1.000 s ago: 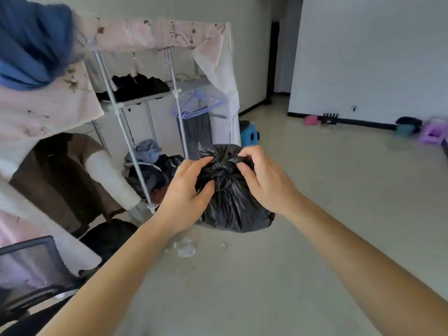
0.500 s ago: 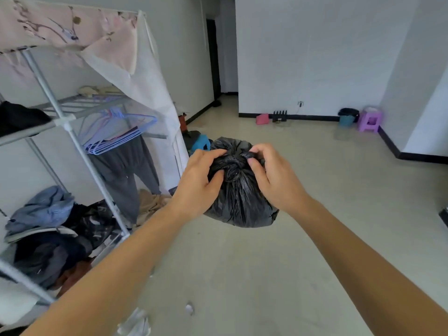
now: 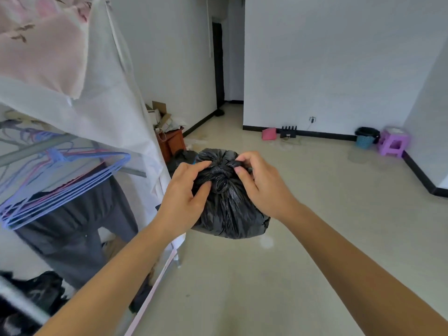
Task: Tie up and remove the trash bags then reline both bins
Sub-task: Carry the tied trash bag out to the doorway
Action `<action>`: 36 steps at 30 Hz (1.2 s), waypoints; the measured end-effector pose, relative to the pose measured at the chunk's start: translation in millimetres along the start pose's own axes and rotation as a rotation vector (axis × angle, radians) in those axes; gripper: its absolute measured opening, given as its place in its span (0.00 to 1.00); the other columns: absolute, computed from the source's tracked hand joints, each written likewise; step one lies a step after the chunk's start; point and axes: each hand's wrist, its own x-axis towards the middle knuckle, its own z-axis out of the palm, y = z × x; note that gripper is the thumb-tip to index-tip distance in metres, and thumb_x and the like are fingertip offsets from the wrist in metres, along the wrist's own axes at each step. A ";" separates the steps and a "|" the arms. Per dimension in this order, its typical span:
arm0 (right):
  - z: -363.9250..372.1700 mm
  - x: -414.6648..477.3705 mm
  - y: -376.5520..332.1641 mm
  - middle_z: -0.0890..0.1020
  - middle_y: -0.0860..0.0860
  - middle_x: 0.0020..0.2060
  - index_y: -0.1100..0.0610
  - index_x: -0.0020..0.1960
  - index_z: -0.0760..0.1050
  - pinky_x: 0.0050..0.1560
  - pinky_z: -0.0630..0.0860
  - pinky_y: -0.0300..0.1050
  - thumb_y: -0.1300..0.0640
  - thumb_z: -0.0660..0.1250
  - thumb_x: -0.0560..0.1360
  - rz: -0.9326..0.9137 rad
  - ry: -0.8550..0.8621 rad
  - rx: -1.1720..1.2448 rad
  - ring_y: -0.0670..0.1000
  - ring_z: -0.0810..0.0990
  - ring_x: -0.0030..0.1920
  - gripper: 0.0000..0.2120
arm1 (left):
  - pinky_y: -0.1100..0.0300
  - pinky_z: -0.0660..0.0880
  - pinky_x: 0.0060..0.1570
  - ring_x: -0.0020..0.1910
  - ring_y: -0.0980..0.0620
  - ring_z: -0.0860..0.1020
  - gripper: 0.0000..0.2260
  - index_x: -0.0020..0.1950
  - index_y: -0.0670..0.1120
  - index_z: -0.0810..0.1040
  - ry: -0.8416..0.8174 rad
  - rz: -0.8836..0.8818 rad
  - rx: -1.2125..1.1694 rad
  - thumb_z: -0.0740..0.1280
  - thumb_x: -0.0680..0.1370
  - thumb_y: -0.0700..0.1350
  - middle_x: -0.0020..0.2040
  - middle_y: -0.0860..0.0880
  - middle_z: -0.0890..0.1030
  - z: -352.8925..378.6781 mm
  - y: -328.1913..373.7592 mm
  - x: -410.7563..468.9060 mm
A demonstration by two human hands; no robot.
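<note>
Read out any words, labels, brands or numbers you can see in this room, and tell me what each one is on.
No text can be read anywhere in this view.
black trash bag: plain plastic, no print shows.
cardboard boxes: any marking is too small and blurred to read.
blue bin and purple stool: no label shows.
fabric cover: a printed pattern only, no letters.

Trash bag [image 3: 228, 209], centre: glossy black.
Wardrobe cover [image 3: 43, 59], upper left: white, with pale pink panel carrying a brown bird-and-branch print.
Hangers [image 3: 60, 183], left: lilac-blue, some pink.
Trousers [image 3: 72, 229], lower left: dark grey.
Bin [image 3: 363, 142], right: teal lattice, black liner.
Stool [image 3: 392, 143], right: purple.
Floor [image 3: 315, 238]: beige.
Baseboard [image 3: 327, 135]: black.
Walls [image 3: 339, 57]: white.
</note>
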 end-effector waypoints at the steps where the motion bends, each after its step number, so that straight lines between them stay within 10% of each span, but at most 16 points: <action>1: 11.1 27.3 21.8 0.78 0.45 0.53 0.49 0.60 0.67 0.54 0.73 0.39 0.50 0.57 0.83 -0.003 -0.003 -0.002 0.45 0.77 0.54 0.08 | 0.79 0.65 0.50 0.54 0.62 0.72 0.19 0.70 0.47 0.72 0.002 0.004 -0.001 0.66 0.80 0.39 0.51 0.51 0.72 11.2 -23.2 25.7; 16: 52.3 387.8 364.7 0.79 0.45 0.51 0.49 0.58 0.69 0.52 0.75 0.41 0.53 0.59 0.83 0.134 0.121 -0.023 0.41 0.76 0.50 0.05 | 0.80 0.62 0.53 0.55 0.70 0.70 0.19 0.71 0.47 0.71 -0.099 0.055 -0.114 0.65 0.81 0.41 0.56 0.50 0.74 218.3 -250.0 457.1; 27: 88.8 672.5 638.0 0.76 0.40 0.48 0.53 0.58 0.70 0.50 0.74 0.35 0.54 0.59 0.83 0.061 0.038 0.031 0.41 0.77 0.50 0.06 | 0.78 0.62 0.57 0.57 0.59 0.72 0.19 0.71 0.46 0.72 -0.100 -0.029 -0.032 0.66 0.80 0.41 0.56 0.51 0.74 366.6 -417.0 765.0; 36: 200.1 889.0 845.6 0.78 0.45 0.51 0.49 0.58 0.69 0.55 0.76 0.44 0.53 0.58 0.83 0.015 -0.101 0.045 0.43 0.77 0.53 0.05 | 0.59 0.68 0.63 0.60 0.53 0.73 0.18 0.70 0.49 0.73 -0.059 -0.126 0.015 0.67 0.79 0.43 0.58 0.50 0.76 467.6 -616.7 962.4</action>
